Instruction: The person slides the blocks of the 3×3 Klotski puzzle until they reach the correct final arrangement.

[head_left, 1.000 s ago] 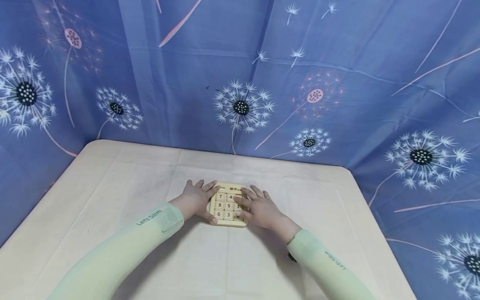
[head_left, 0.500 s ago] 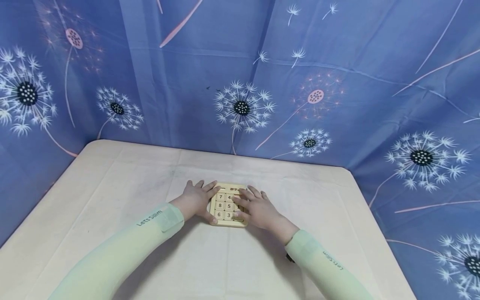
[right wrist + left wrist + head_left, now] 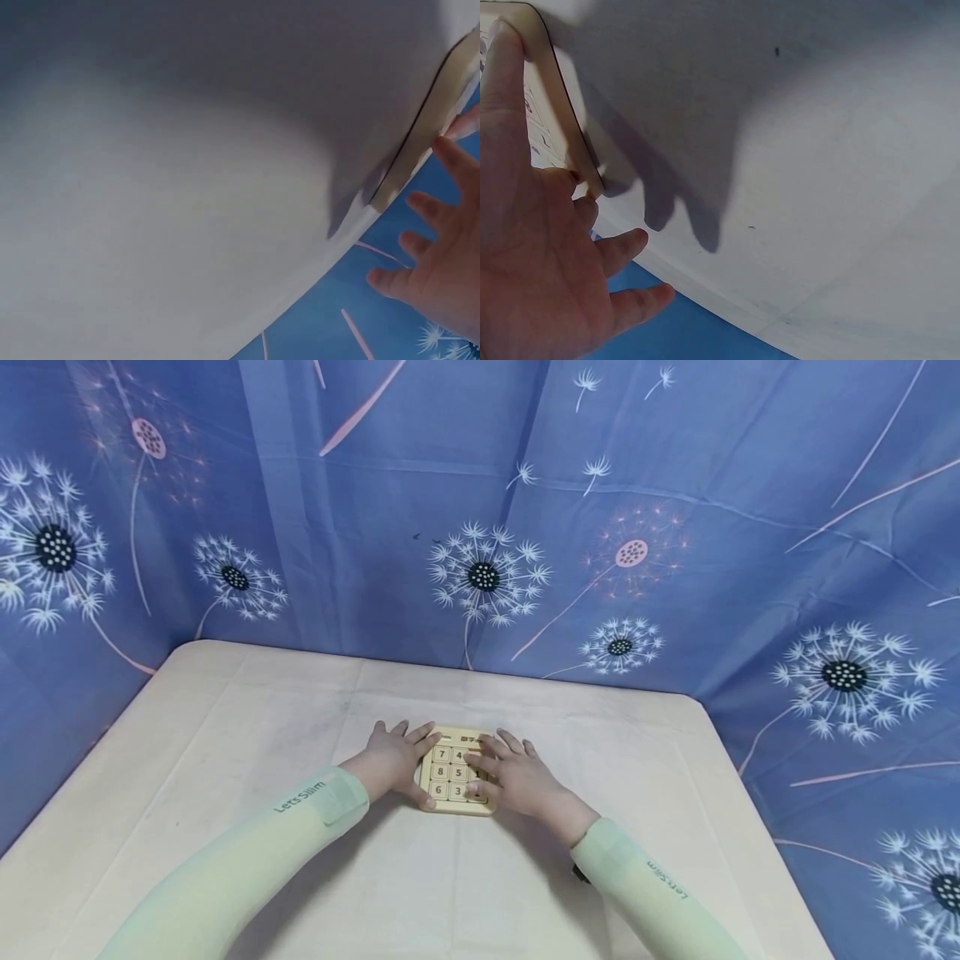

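Right hand (image 3: 523,779) farther over square tiles (image 3: 458,772)

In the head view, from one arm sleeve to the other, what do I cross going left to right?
Left arm sleeve → left hand → number-tile puzzle → right hand → right arm sleeve.

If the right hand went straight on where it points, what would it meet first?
Likely the left hand, across the number board; whether the right hand would brush the tiles first is unclear.
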A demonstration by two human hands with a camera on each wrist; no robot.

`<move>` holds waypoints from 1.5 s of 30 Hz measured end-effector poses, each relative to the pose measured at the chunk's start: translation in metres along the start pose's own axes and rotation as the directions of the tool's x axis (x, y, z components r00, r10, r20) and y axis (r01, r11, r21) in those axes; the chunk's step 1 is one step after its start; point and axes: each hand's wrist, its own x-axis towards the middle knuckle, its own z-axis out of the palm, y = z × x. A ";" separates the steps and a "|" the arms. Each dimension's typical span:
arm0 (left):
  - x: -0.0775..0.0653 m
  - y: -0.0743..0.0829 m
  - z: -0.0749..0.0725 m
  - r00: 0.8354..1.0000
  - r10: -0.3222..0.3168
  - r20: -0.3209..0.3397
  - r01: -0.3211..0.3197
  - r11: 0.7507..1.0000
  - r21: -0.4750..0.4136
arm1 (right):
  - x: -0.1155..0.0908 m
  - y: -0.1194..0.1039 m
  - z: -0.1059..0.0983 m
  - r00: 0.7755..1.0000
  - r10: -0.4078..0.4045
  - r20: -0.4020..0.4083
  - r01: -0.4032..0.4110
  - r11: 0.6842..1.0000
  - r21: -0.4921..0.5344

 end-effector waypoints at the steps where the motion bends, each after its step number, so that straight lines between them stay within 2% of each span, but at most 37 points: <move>1: 0.000 0.000 0.000 1.000 0.000 0.001 0.000 1.000 0.002 | 0.000 0.000 0.000 1.000 -0.004 -0.002 0.004 1.000 0.002; 6: -0.001 -0.001 0.000 1.000 -0.003 0.005 0.003 1.000 0.013 | -0.005 0.002 0.002 1.000 -0.014 -0.024 0.015 1.000 0.027; 14: 0.001 0.000 0.001 1.000 0.000 0.008 0.000 1.000 0.017 | -0.033 0.007 0.004 0.999 0.017 -0.029 -0.015 0.997 0.073; 19: 0.001 0.000 0.001 1.000 -0.004 0.005 0.003 1.000 0.027 | -0.043 0.005 0.005 1.000 0.011 -0.018 -0.010 0.998 0.060; 38: 0.002 0.000 0.002 1.000 -0.008 0.008 0.008 1.000 0.026 | -0.048 -0.006 0.006 0.999 0.042 -0.016 -0.042 0.999 0.032; 45: 0.003 -0.001 0.003 1.000 -0.008 0.010 0.008 1.000 0.016 | -0.044 -0.011 0.006 0.996 0.089 -0.018 -0.088 0.995 0.045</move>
